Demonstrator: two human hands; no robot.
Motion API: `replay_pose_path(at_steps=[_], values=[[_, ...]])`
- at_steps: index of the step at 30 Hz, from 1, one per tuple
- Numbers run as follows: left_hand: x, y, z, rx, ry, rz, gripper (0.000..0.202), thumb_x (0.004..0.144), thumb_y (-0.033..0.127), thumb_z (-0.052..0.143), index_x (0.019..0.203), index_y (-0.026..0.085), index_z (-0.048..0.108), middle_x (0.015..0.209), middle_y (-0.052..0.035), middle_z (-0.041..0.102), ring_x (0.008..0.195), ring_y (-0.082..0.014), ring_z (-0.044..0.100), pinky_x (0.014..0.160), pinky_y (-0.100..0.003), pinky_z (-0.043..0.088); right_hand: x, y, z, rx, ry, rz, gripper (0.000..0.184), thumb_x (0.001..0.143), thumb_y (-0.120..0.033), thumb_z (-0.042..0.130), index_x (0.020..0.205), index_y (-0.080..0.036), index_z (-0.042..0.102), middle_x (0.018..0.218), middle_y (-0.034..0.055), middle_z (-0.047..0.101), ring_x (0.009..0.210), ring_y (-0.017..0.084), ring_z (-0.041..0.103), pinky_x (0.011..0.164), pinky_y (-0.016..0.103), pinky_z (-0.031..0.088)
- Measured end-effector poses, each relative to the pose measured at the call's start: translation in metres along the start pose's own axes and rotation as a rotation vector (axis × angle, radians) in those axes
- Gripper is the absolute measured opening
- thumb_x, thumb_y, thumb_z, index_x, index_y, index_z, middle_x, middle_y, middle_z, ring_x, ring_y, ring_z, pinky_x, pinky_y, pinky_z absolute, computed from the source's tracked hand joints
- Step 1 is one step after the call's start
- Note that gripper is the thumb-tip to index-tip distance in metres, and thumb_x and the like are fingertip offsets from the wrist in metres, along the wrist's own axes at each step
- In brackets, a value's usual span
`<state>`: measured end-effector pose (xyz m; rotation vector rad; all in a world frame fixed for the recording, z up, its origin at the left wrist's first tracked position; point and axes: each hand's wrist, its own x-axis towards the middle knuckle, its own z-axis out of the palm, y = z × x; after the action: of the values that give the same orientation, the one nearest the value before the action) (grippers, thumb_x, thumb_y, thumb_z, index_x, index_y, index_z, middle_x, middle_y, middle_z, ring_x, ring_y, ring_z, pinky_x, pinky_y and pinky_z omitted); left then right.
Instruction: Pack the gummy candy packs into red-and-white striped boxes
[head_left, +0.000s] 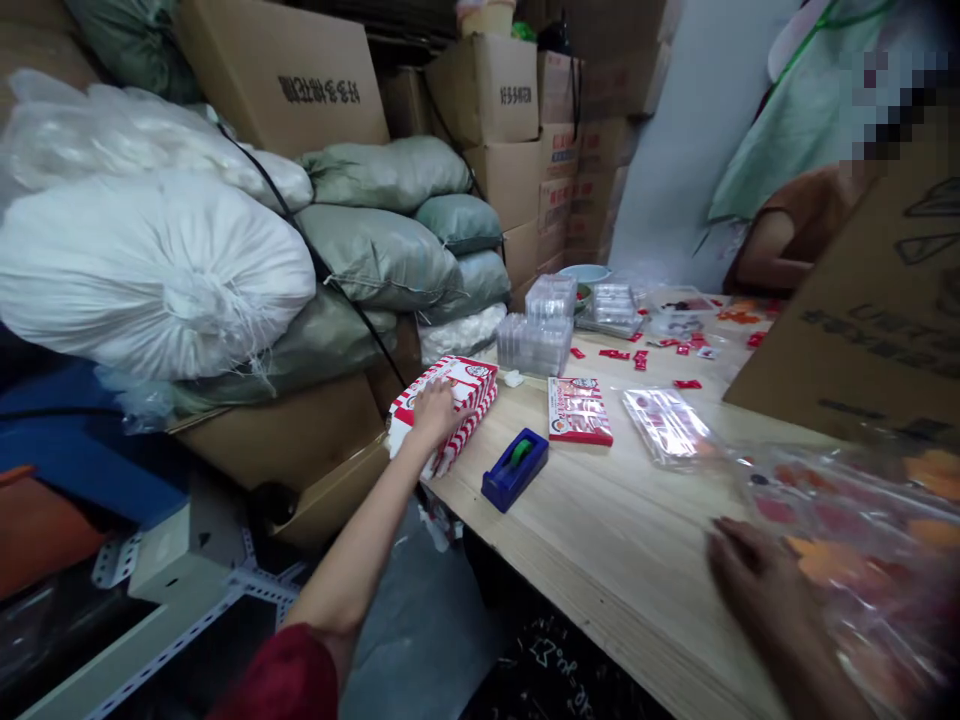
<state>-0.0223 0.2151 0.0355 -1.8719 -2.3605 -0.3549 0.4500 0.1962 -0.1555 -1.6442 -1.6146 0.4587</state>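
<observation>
Packing workshop: cartons (487,92) are standing stacked, sacks (379,255) are lying piled, bench (600,525) is carrying tape dispenser (510,478), plastic boxes (534,345), striped packaging (475,377).

The left forearm (367,550) comes in from the bottom edge, left of the middle, and slants up and rightward to the centre of the frame, bare below a dark red sleeve (292,680). Its wrist (421,440) runs nearly straight on into the left grip (439,408), palm down, fingers pointing away and a little bent, thumb apart from them toward the right. At the lower right, the right grip (754,565) points up and leftward, its fingers bent and blurred; the right forearm (825,680) leaves through the bottom edge.
</observation>
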Motion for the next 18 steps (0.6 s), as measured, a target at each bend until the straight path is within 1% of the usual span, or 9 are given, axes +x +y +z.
replay_pose_path(at_steps=[2,4,6,9,11,12,14,15,18], values=[[0.009,-0.014,-0.004,0.043,-0.087,-0.029,0.053,0.090,0.051,0.069,0.118,0.006,0.071,0.125,-0.0300,0.069,0.120,-0.0428,0.065,0.101,-0.052,0.050,-0.003,-0.009,-0.010,0.066,-0.053,0.077,0.048,0.078,-0.060,0.061,0.104,-0.023,0.079,0.112,0.0191,0.078,0.109,0.043,0.071,0.091,0.056,0.057],[0.013,-0.013,-0.005,0.075,-0.139,-0.042,0.047,0.091,0.054,0.067,0.104,0.010,0.075,0.111,-0.0266,0.075,0.109,-0.0400,0.071,0.093,-0.046,0.054,-0.012,-0.023,-0.018,0.148,-0.100,0.103,0.048,0.077,-0.060,0.063,0.106,-0.025,0.080,0.112,0.0170,0.079,0.109,0.042,0.072,0.090,0.053,0.058],[0.014,-0.006,-0.009,0.098,-0.143,-0.052,0.041,0.094,0.050,0.063,0.099,0.012,0.076,0.107,-0.0246,0.077,0.106,-0.0381,0.072,0.091,-0.043,0.053,-0.027,-0.040,-0.023,0.220,-0.138,0.102,0.052,0.076,-0.063,0.065,0.109,-0.026,0.080,0.114,0.0130,0.080,0.112,0.042,0.071,0.096,0.056,0.057],[0.008,0.001,-0.035,0.132,-0.079,-0.094,0.037,0.103,0.035,0.048,0.110,0.011,0.074,0.108,-0.0246,0.076,0.107,-0.0378,0.072,0.091,-0.044,0.051,-0.054,-0.065,-0.029,0.316,-0.243,0.122,0.053,0.077,-0.067,0.064,0.111,-0.029,0.080,0.121,0.0090,0.078,0.118,0.041,0.070,0.103,0.056,0.055],[-0.006,0.003,-0.061,0.137,0.036,-0.125,0.042,0.106,0.029,0.035,0.127,0.012,0.068,0.112,-0.0240,0.076,0.107,-0.0380,0.071,0.090,-0.046,0.050,-0.072,-0.080,-0.032,0.356,-0.285,0.144,0.053,0.077,-0.070,0.065,0.108,-0.030,0.082,0.123,0.0086,0.078,0.120,0.041,0.069,0.109,0.058,0.051],[-0.018,0.006,-0.074,0.121,0.117,-0.124,0.045,0.107,0.029,0.031,0.134,0.015,0.064,0.114,-0.0222,0.076,0.106,-0.0369,0.072,0.090,-0.046,0.051,-0.080,-0.088,-0.033,0.375,-0.279,0.167,0.053,0.077,-0.071,0.065,0.106,-0.030,0.082,0.123,0.0088,0.078,0.121,0.042,0.068,0.112,0.060,0.048],[-0.053,0.019,-0.088,-0.037,0.361,-0.056,0.044,0.108,0.035,0.035,0.134,0.018,0.065,0.109,-0.0169,0.078,0.095,-0.0318,0.075,0.087,-0.042,0.054,-0.099,-0.106,-0.034,0.454,-0.233,0.231,0.053,0.076,-0.071,0.069,0.109,-0.031,0.081,0.124,0.0092,0.077,0.123,0.042,0.066,0.113,0.063,0.045],[-0.077,0.030,-0.088,-0.153,0.393,0.043,0.042,0.107,0.035,0.038,0.133,0.019,0.067,0.108,-0.0148,0.079,0.090,-0.0286,0.076,0.086,-0.039,0.055,-0.109,-0.117,-0.035,0.530,-0.209,0.262,0.054,0.076,-0.068,0.072,0.116,-0.032,0.078,0.128,0.0089,0.076,0.126,0.041,0.065,0.113,0.062,0.046],[-0.160,0.077,-0.062,-0.500,0.247,0.453,0.041,0.100,0.026,0.053,0.140,0.027,0.065,0.120,-0.0103,0.078,0.094,-0.0258,0.077,0.088,-0.037,0.060,-0.138,-0.157,-0.037,0.930,-0.195,0.273,0.080,0.077,-0.062,0.079,0.150,-0.041,0.051,0.151,0.0056,0.060,0.141,0.035,0.054,0.111,0.054,0.051]])
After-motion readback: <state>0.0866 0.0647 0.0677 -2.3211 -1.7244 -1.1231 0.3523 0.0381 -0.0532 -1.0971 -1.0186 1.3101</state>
